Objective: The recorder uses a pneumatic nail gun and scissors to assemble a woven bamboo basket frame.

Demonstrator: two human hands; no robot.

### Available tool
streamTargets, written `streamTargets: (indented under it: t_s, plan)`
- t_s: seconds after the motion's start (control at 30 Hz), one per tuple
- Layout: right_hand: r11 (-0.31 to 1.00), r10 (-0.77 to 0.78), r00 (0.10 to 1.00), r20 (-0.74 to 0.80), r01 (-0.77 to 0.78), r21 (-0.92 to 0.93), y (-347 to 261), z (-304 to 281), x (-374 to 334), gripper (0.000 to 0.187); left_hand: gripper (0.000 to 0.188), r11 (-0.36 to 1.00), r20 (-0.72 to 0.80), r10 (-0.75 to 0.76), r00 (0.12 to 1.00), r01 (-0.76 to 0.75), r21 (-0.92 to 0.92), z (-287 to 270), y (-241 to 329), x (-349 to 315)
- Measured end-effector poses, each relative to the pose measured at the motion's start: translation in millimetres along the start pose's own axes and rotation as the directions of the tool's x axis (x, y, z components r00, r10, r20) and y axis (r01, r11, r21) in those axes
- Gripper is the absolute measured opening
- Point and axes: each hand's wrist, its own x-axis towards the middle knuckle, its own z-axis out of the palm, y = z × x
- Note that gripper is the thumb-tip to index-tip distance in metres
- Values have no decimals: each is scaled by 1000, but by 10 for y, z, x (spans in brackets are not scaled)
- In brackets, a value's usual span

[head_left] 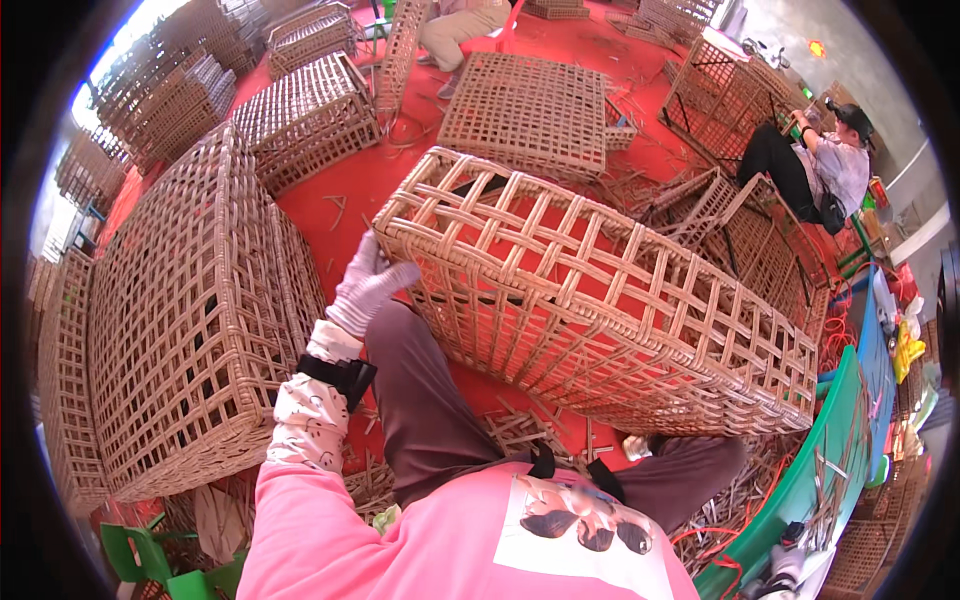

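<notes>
A large woven rattan frame (600,255), box-shaped with an open lattice, leans at a slant across my lap. At its left end my left hand (368,285), in a pale striped glove, grips the corner, thumb out along the near side and fingertips partly hidden at the edge. My right hand (783,568), also in a pale glove, is far off at the lower right, beside the green table (835,470). Something small and dark (793,533) is by its fingers. The fingers are too small and shadowed to make out.
Another big rattan box (170,320) stands close on my left. More woven pieces (525,110) lie ahead on the red floor (330,225). Cut strips (520,430) litter the ground by my legs. A co-worker (825,165) sits at the far right. Green chair (140,555) at lower left.
</notes>
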Motion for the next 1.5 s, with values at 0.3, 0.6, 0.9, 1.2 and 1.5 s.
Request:
streamTargets:
  t_s: [0.3, 0.6, 0.9, 1.2, 1.5]
  plan:
    - [52, -861, 203, -466, 947, 317, -4784, -2595, -2199, 45, 76, 983, 1, -185, 983, 185, -1, -136, -465, -87]
    - [-257, -840, -318, -440, 947, -194, -6800, -2516, -3076, 54, 70, 966, -92, -219, 971, 229, 123, -162, -767, -166]
    - [-41, -974, 23, 225, 961, -274, -7232, -2889, -3359, 78, 68, 953, -81, -243, 967, 253, 166, -269, -1067, -202]
    - [-61, -998, -61, 2, 996, -67, -7394, -2561, -3039, 70, 76, 773, -123, -288, 950, 306, 556, -216, -987, -55]
    - [-89, -961, -95, -258, 995, -35, -6994, -3180, -2828, 43, 69, 872, -143, 284, 948, -193, 450, 55, -250, 52]
